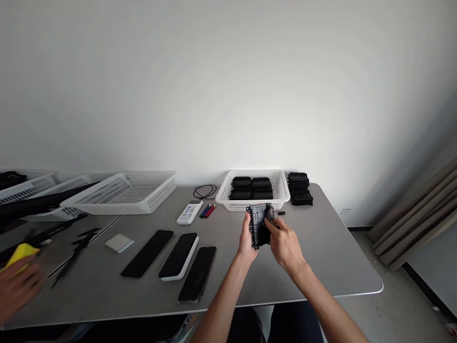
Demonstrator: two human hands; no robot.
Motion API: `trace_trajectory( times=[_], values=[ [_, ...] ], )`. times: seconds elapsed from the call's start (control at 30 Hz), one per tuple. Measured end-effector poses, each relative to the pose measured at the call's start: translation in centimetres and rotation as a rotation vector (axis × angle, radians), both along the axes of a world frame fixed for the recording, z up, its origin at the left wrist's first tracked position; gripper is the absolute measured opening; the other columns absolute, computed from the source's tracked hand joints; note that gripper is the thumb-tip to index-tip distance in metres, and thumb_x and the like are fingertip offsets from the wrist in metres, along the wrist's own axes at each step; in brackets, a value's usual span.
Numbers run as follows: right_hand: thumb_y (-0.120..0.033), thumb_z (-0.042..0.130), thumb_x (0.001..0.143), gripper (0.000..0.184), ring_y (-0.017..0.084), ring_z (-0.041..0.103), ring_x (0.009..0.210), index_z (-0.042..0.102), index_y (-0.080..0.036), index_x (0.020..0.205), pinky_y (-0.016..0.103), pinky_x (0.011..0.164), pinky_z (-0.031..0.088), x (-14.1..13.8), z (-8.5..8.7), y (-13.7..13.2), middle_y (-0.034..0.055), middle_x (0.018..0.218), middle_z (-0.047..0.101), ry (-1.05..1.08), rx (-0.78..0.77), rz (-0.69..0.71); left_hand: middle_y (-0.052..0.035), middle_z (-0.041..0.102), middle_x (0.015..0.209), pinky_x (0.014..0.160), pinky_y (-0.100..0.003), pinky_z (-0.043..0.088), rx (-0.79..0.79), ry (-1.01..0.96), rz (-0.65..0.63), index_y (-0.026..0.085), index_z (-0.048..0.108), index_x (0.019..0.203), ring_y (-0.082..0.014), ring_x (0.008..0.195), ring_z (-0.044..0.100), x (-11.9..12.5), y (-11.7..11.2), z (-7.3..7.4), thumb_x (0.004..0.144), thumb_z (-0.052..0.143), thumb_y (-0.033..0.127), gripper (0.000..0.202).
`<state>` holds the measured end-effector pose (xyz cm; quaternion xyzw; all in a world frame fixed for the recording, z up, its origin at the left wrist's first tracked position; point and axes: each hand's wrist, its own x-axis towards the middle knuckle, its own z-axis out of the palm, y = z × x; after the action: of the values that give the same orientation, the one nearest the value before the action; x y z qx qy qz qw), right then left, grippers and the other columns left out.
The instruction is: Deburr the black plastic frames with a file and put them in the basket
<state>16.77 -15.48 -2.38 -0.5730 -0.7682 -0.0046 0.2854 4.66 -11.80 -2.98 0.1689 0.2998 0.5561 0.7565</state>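
Observation:
My left hand [247,243] grips a black plastic piece [260,224] with toothed edges and a ribbed, panelled face, holding it tilted up above the table. My right hand [286,242] is closed at the right side of this piece, its index finger pointing onto the face. Something dark shows by the right fingers, but I cannot make out what it is. Behind my hands, a white perforated basket [233,205] holds several similar black pieces [251,187]. More of them are stacked [300,189] to the right of the basket. A small black bar [282,213] lies just beyond my right hand.
Left of my hands lie phones [197,274], a white device [190,212], two lighters [207,210], a cable [204,192] and a white square [119,243]. Another basket [150,205] stands behind. A co-worker's hand [21,286] holds something yellow at far left. The table's right edge [352,238] curves nearby.

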Motion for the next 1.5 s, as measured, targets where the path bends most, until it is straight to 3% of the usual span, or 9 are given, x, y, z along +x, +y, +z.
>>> trace_trajectory(
  times=[0.17,0.23,0.33,0.43,0.6,0.87,1.07,1.27,1.5],
  values=[
    [-0.007,0.038,0.087,0.043,0.015,0.062,0.064,0.073,-0.021,0.108,0.024,0.060,0.047,0.1,0.6,-2.1,0.0054,0.088,0.065,0.118,-0.098,0.074,-0.0083,0.074,0.111,0.094,-0.038,0.052,0.039,-0.008,0.048,0.019,0.064,0.127,-0.0281,0.109,0.067,-0.9,0.7,0.8,0.090,0.051,0.055,0.053],
    [-0.007,0.038,0.086,0.046,0.015,0.062,0.065,0.069,-0.021,0.117,0.024,0.061,0.049,0.3,1.0,-2.2,0.0057,0.090,0.064,0.190,-0.049,0.086,-0.0082,0.074,0.111,0.095,-0.037,0.051,0.067,-0.016,0.024,0.019,0.063,0.128,-0.0280,0.109,0.067,-0.9,0.6,0.9,0.090,0.052,0.054,0.053],
    [-0.007,0.036,0.086,0.059,0.016,0.063,0.076,0.048,-0.019,0.142,0.026,0.069,0.053,0.6,1.6,-1.4,0.0083,0.100,0.062,0.293,0.096,0.089,-0.0086,0.074,0.112,0.099,-0.038,0.049,0.071,-0.013,-0.015,0.018,0.062,0.129,-0.0280,0.112,0.065,-0.6,0.1,0.6,0.089,0.053,0.054,0.054],
    [-0.008,0.036,0.086,0.065,0.019,0.063,0.088,0.038,-0.020,0.149,0.030,0.075,0.055,0.5,2.0,-0.4,0.0108,0.110,0.058,0.278,0.178,0.078,-0.0097,0.073,0.115,0.105,-0.037,0.044,0.070,-0.005,-0.033,0.015,0.063,0.128,-0.0275,0.119,0.061,-0.2,-0.4,0.1,0.091,0.052,0.052,0.053],
    [-0.007,0.036,0.087,0.057,0.018,0.062,0.078,0.048,-0.018,0.142,0.028,0.062,0.053,0.0,1.4,0.4,0.0114,0.108,0.058,0.067,0.061,-0.071,-0.0100,0.072,0.117,0.109,-0.039,0.040,0.072,-0.012,-0.059,0.015,0.066,0.123,-0.0289,0.125,0.057,0.2,-0.7,0.0,0.093,0.048,0.050,0.050],
    [-0.009,0.037,0.089,0.051,0.018,0.062,0.070,0.055,-0.018,0.136,0.026,0.058,0.045,0.1,0.9,-0.5,0.0106,0.104,0.063,-0.023,-0.081,-0.096,-0.0111,0.075,0.107,0.100,-0.037,0.048,0.010,0.006,-0.051,0.012,0.071,0.111,-0.0282,0.112,0.065,0.6,-0.1,0.2,0.092,0.048,0.052,0.050],
    [-0.007,0.040,0.087,0.039,0.015,0.062,0.066,0.073,-0.020,0.102,0.024,0.060,0.044,0.2,0.8,-2.3,0.0061,0.085,0.064,0.070,-0.144,-0.013,-0.0100,0.075,0.107,0.091,-0.038,0.053,-0.018,0.015,0.008,0.016,0.070,0.115,-0.0290,0.106,0.068,-0.4,0.8,0.4,0.089,0.050,0.058,0.053],
    [-0.007,0.035,0.087,0.056,0.017,0.062,0.077,0.049,-0.015,0.140,0.026,0.065,0.050,0.6,2.1,-1.0,0.0107,0.107,0.059,0.159,0.089,-0.043,-0.0086,0.073,0.113,0.102,-0.037,0.046,0.048,0.004,-0.025,0.018,0.065,0.125,-0.0269,0.114,0.064,-0.2,0.1,0.4,0.092,0.048,0.055,0.052],
    [-0.004,0.037,0.087,0.056,0.022,0.063,0.088,0.048,-0.013,0.142,0.027,0.064,0.049,-0.7,1.2,-0.2,0.0128,0.107,0.062,-0.092,-0.050,-0.065,-0.0106,0.075,0.108,0.097,-0.037,0.050,0.013,0.002,-0.029,0.015,0.067,0.120,-0.0280,0.109,0.067,0.1,0.2,0.7,0.093,0.048,0.052,0.050]
  ],
)
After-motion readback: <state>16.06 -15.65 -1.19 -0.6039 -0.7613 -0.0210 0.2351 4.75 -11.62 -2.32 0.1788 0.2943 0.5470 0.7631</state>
